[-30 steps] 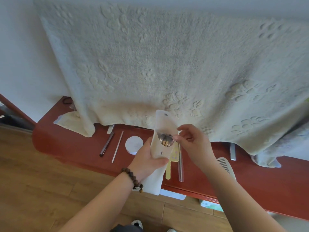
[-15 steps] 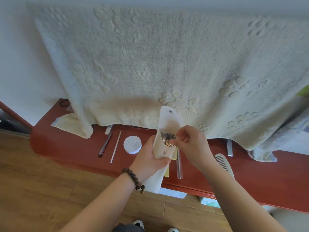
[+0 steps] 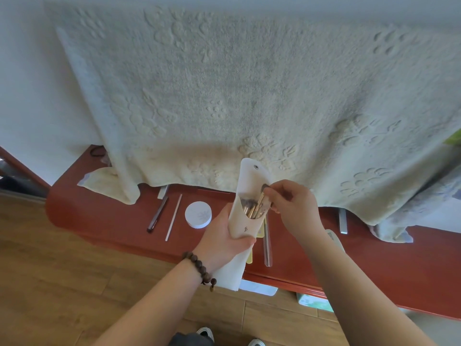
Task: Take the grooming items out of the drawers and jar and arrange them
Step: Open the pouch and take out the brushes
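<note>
**Brushes coming out of the pouch, several items already laid out**

The right hand (image 3: 291,208) pinches the tip of one makeup brush (image 3: 262,199) between thumb and fingertips at the mouth of the cream pouch (image 3: 245,221), the brush partly raised above the others. The left hand (image 3: 222,243) wraps around the pouch's lower half and holds it upright above the near edge of the red bench (image 3: 104,221), flap open and standing up behind the brushes. A handful of gold-handled brushes sit inside, so most of the pouch appears yet to be emptied.

Some arranging looks done: on the bench to the left lie a dark pen-like stick (image 3: 158,216), a thin white stick (image 3: 173,217) just beside it, and a round white compact (image 3: 198,214) near the pouch. Under and right of the pouch lie a yellow item (image 3: 249,257) and a clear slim tube (image 3: 267,243); farther right a white comb (image 3: 335,239) shows behind the right forearm, and a silver piece (image 3: 343,221) lies at the cloth's hem.

A large embossed cream cloth (image 3: 237,96) hangs over the far side of the bench (whatever it covers is hidden). No drawers or jar are visible, so I cannot tell what remains there. The free bench space near the pouch is tight; the open stretch lies to the far right.
</note>
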### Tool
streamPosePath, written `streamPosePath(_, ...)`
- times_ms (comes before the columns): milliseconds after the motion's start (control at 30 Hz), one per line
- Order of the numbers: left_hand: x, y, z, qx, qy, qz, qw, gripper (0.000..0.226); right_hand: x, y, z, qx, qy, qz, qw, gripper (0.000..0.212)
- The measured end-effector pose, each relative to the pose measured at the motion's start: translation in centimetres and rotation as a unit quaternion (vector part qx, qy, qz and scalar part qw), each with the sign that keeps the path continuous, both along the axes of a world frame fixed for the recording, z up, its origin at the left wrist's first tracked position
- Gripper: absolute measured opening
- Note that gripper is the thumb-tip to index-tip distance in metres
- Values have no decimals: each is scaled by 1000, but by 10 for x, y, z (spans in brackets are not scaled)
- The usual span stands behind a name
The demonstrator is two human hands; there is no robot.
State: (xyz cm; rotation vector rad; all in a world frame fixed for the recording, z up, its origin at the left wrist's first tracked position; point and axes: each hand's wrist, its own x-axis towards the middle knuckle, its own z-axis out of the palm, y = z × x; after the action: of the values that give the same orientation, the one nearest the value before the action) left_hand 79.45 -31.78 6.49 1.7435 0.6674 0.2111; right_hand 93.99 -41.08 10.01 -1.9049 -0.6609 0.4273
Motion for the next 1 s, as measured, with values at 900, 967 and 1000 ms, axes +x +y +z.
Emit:
streamPosePath(900, 7, 4, -5, -11, -3, 9, 1000, 59, 39, -10, 33, 210, 162, -89, 960, 9)
streamPosePath(967, 5, 7, -4, -11, 0, 21, 1000, 58, 49, -16, 28, 191, 143, -93, 967, 11)
streamPosePath(1000, 5, 8, -4, -9, 3, 26, 1000, 57, 53, -18, 21, 159, 129, -89, 975, 11)
